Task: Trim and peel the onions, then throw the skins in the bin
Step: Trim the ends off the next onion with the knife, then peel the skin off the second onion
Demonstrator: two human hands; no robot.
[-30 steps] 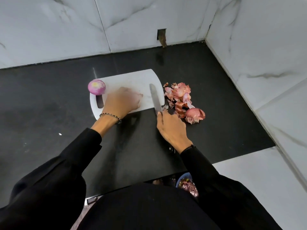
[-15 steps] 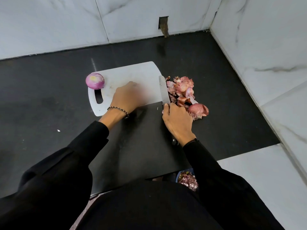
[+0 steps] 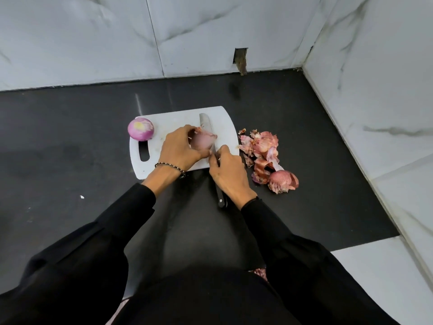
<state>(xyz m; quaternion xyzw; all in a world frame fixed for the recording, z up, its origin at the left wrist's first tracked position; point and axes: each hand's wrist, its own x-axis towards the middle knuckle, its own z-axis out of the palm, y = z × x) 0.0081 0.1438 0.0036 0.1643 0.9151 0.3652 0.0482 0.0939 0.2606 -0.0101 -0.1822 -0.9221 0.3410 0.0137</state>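
On the white cutting board (image 3: 222,118) my left hand (image 3: 180,148) grips an unpeeled pink onion (image 3: 201,143), its dry tip pointing right. My right hand (image 3: 228,171) holds a black-handled knife (image 3: 206,124), whose blade lies across the board just behind the onion and touches its right end. A peeled purple onion (image 3: 140,129) sits at the board's left corner, by the handle slot. A heap of pink onion skins (image 3: 264,151) lies on the black counter right of the board.
The black counter (image 3: 70,160) meets white marble walls at the back and on the right. A cut onion piece (image 3: 282,181) with loose skin lies at the near end of the skin heap. Below the counter edge, a bit of something pink (image 3: 261,273) shows.
My left hand now shows the onion on the board, turned up from under the palm. My right hand brought the knife left from beside the skins, so its blade lies at the onion.
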